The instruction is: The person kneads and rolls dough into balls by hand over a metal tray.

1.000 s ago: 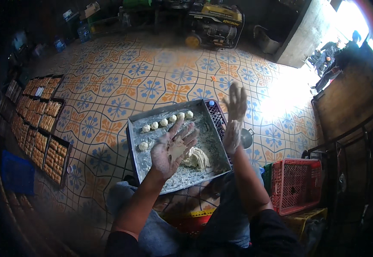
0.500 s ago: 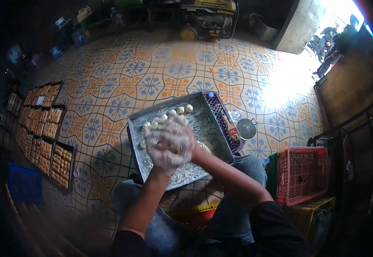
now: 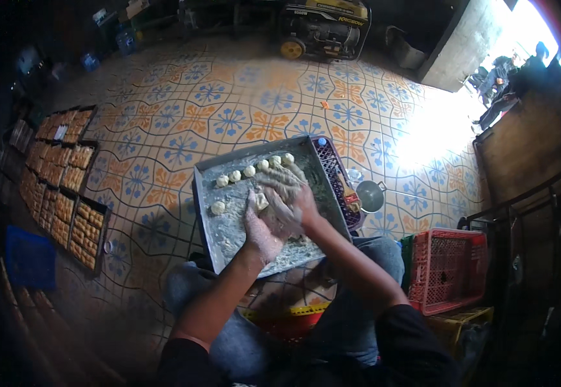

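Observation:
A square metal tray [image 3: 211,237], dusted with flour, rests tilted in front of my knees. Along its far side several white dough balls [image 3: 249,171] stand in a row, and one more dough ball [image 3: 218,208] lies near the left wall. My left hand [image 3: 264,233], coated with flour, is cupped above the middle of the tray with a small pale dough piece [image 3: 261,201] at its fingers. Over it comes my right hand [image 3: 296,198], also floury, its fingers stretched out and slightly blurred. Part of the tray's floor and perhaps more dough are hidden under my hands.
A purple crate [image 3: 328,161] under the tray's right side carries a brush [image 3: 350,197]; beside it stands a metal pot [image 3: 370,196]. Red crate [image 3: 451,271] at right, trays of baked pastries [image 3: 87,232] at left, generator [image 3: 325,32] at the back on the tiled floor.
My hands, pressed together over the dough row before, have come lower and parted somewhat. The row and the single ball at left now show, and the dough piece is visible at my left fingers.

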Demonstrator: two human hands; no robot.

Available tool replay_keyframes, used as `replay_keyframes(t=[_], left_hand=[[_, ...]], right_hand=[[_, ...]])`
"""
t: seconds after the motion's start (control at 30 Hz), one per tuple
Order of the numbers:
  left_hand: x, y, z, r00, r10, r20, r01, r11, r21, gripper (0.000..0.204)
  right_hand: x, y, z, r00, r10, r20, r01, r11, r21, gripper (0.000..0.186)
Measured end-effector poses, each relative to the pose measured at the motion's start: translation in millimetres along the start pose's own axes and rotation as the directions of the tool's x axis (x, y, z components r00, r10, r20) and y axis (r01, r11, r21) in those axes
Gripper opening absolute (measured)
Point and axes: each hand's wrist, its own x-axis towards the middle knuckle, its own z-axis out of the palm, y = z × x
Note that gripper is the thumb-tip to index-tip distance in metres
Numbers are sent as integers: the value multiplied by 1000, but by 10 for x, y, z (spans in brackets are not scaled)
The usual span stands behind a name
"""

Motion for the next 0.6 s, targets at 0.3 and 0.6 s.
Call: replay_keyframes(t=[0.3, 0.6], left_hand=[[98, 116, -120, 984, -37, 171, 47, 998, -50, 88], [165, 243, -295, 783, 73, 618, 39, 985, -166, 87]], right_hand=[[-199, 25, 5, 954, -299, -16, 299, 954, 11, 60], [-300, -296, 186, 751, -647, 133, 629, 762, 155, 67]])
